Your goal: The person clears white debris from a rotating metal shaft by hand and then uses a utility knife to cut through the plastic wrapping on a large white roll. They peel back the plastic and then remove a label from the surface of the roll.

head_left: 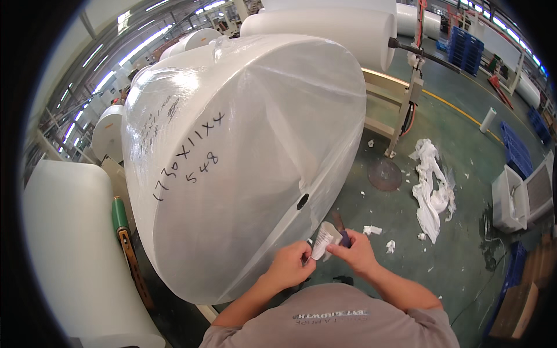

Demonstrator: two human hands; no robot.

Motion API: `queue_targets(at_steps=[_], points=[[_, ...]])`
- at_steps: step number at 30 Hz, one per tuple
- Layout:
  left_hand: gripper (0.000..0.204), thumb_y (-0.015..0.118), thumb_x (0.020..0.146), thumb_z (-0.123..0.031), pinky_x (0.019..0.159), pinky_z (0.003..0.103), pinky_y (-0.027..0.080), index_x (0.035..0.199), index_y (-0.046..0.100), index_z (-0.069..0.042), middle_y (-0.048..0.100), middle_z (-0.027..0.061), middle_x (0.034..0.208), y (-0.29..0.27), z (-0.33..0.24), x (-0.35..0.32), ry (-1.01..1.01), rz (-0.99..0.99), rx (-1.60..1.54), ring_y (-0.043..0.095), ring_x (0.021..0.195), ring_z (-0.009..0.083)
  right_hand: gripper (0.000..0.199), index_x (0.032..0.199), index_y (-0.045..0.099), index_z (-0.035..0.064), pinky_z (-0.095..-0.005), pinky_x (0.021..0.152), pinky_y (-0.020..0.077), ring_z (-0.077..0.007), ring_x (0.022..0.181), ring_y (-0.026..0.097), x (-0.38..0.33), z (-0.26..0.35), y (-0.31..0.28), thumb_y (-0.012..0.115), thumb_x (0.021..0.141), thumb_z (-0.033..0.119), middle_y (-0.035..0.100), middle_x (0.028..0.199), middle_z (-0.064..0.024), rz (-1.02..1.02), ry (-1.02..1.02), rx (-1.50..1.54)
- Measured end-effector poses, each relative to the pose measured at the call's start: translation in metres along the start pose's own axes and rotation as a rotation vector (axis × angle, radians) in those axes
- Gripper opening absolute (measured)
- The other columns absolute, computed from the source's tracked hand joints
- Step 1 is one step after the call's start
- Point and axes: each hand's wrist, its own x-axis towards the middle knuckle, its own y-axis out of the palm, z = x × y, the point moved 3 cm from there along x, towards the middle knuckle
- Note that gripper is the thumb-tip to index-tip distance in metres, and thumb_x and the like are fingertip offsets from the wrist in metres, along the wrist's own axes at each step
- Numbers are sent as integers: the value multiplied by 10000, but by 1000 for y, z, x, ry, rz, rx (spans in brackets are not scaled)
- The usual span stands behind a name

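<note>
A small white printed paper label (323, 242) is held between my two hands, in front of the large wrapped roll. My left hand (292, 264) is closed, its thumb and fingertips pinching the label's lower left edge. On the other side, my right hand (356, 254) is closed too, with its thumb on the label. A dark purple-handled tool (345, 238) with a flat brownish end also sits in that hand; its exact kind is unclear. Just beyond my hands stands the big white roll (255, 156) in clear film, handwriting on its end and a dark core hole (303, 201) showing.
Another white roll (67, 249) lies on the left, beside a green-and-orange bar (125, 243). At right, crumpled white scraps (429, 188) litter the green floor, near a grey-white bin (507, 200) and blue pallets (513, 148). A metal stand (406, 93) holds a roll behind.
</note>
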Motion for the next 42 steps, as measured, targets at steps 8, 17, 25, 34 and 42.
queue_targets(at_steps=[8,17,25,34,42], points=[[270,670,749,-90,698,443,516,995,565,-51,633,163,886,46,-16,58,83,-59,302,639,825,382,105,870,700,5,-217,561,406,-29,634,506,-1,-20,-64,739,834,96,621,740,43,-91,50,212],[343,639,772,-114,1124,591,222,1112,635,-72,577,90,1247,-49,-11,170,440,-156,900,448,1330,304,64,932,674,46,-216,446,308,-44,521,482,24,-43,-131,684,870,57,595,697,26,-372,120,451],[50,581,781,-55,1054,543,278,785,621,-85,618,38,933,-142,-59,202,435,-405,1317,541,1089,215,39,900,661,52,-199,413,351,-59,529,559,63,-49,-164,673,874,78,663,745,-8,-383,48,460],[322,717,688,-81,706,409,334,534,435,-106,472,36,557,-226,-154,115,430,-448,1262,474,644,247,43,859,645,54,-214,445,314,-47,496,447,105,-60,-159,648,898,70,594,696,32,-82,149,266],[143,679,761,-52,725,401,384,707,547,-49,572,62,709,-196,-162,98,279,-646,1030,531,695,235,22,851,653,37,-234,434,298,-42,486,427,63,-89,-223,662,871,40,513,620,58,-154,178,165]])
